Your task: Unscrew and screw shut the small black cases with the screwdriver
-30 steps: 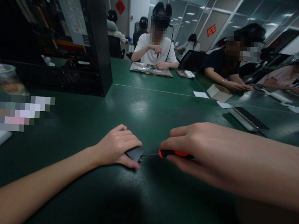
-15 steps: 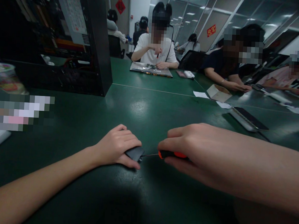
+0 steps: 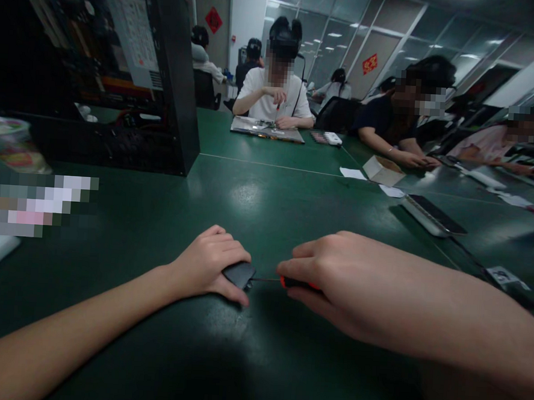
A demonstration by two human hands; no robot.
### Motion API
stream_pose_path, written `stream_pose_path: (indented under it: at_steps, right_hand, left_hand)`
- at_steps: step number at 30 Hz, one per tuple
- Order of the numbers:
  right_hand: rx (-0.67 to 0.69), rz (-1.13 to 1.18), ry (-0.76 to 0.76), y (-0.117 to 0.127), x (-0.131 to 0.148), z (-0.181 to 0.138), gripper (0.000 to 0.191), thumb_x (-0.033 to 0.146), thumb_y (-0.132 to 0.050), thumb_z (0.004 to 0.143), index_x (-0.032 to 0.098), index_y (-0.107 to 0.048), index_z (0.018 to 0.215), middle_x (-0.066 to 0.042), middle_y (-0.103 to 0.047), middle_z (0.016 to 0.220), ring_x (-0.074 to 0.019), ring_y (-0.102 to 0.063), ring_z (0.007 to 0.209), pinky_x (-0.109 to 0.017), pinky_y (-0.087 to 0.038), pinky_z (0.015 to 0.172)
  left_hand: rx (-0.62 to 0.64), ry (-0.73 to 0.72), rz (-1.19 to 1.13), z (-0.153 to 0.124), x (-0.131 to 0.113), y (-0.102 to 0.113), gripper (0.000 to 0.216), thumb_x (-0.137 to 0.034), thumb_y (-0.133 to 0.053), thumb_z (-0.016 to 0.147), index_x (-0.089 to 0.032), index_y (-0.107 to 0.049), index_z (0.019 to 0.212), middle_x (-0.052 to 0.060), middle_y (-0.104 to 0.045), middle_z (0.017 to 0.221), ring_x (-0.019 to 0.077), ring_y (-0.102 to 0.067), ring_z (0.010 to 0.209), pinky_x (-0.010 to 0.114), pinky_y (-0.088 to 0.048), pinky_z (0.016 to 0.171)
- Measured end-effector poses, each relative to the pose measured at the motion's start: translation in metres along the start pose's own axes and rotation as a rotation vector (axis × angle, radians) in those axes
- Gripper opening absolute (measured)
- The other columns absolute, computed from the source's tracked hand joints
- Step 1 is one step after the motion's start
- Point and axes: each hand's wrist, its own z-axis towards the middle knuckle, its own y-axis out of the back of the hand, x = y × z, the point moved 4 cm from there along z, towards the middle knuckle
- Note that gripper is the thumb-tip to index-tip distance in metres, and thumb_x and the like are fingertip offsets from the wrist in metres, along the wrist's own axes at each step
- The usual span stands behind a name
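My left hand is closed over a dark grey mouse-shaped casing on the green table, with the thumb along its near side. Most of the casing lies under my palm and fingers. From the right, my right hand grips a screwdriver by its red and black handle. The screwdriver lies nearly level, its thin shaft pointing left. Its tip meets the right end of the casing, where a small shiny part shows; whether it goes inside I cannot tell.
An open black computer case stands at the left, near a plastic cup. A white box, paper slips and a flat black-topped device lie to the right. Across the table a person works on a flat panel.
My right hand and the screwdriver have shifted slightly left in view, and the shaft is now more level. My left hand stays on the casing. The view has tilted and turned a little.
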Motion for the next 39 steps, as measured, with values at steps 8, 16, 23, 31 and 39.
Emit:
stream_pose_path:
  at_steps: [8, 16, 23, 31, 39]
  right_hand:
    - [-0.117, 0.178, -0.067, -0.025, -0.012, -0.028, 0.023, 0.019, -0.05, 0.1, 0.02, -0.072, 0.106, -0.002, -0.067, 0.085, -0.0126, -0.06, 0.071, -0.025, -0.04, 0.064]
    - [-0.391, 0.352, -0.058, -0.086, -0.045, -0.037, 0.03, 0.017, -0.048, 0.1, 0.012, -0.069, 0.122, -0.009, -0.073, 0.091, -0.0139, -0.064, 0.075, -0.026, -0.048, 0.07]
    - [-0.509, 0.382, 0.063, -0.118, -0.068, -0.026, 0.031, 0.031, -0.052, 0.102, 0.014, -0.069, 0.122, -0.007, -0.074, 0.089, -0.0136, -0.067, 0.074, -0.025, -0.05, 0.069]
    - [-0.551, -0.095, 0.128, -0.102, -0.057, -0.034, 0.03, 0.03, -0.049, 0.104, 0.015, -0.07, 0.121, -0.002, -0.062, 0.072, -0.012, -0.054, 0.06, -0.028, -0.034, 0.055]
    - [-0.571, -0.2, 0.171, -0.093, -0.053, -0.039, 0.025, 0.026, -0.054, 0.101, 0.015, -0.07, 0.117, -0.001, -0.061, 0.072, -0.012, -0.053, 0.06, -0.03, -0.034, 0.055]
  left_hand:
    - [-0.019, -0.003, -0.024, 0.0, 0.0, 0.001, 0.067, -0.082, -0.058, 0.08, -0.018, -0.069, 0.095, 0.004, -0.075, 0.083, 0.0208, -0.068, 0.074, 0.035, -0.041, 0.079]
    - [-0.053, 0.046, 0.017, 0.001, 0.002, 0.001, 0.072, -0.086, -0.053, 0.079, -0.018, -0.07, 0.096, 0.004, -0.076, 0.084, 0.0211, -0.068, 0.075, 0.036, -0.04, 0.078]
    - [-0.088, 0.093, -0.031, -0.002, 0.011, -0.001, 0.061, -0.078, -0.066, 0.079, -0.021, -0.072, 0.097, 0.002, -0.079, 0.09, 0.0203, -0.072, 0.08, 0.035, -0.04, 0.082]
    - [-0.063, 0.107, -0.076, 0.0, 0.01, 0.0, 0.055, -0.074, -0.068, 0.081, -0.022, -0.073, 0.097, 0.002, -0.079, 0.092, 0.0219, -0.073, 0.084, 0.036, -0.041, 0.083]
    - [-0.055, 0.119, -0.085, 0.003, 0.005, 0.005, 0.044, -0.061, -0.077, 0.08, -0.021, -0.074, 0.097, 0.002, -0.08, 0.093, 0.0222, -0.074, 0.085, 0.036, -0.042, 0.082]
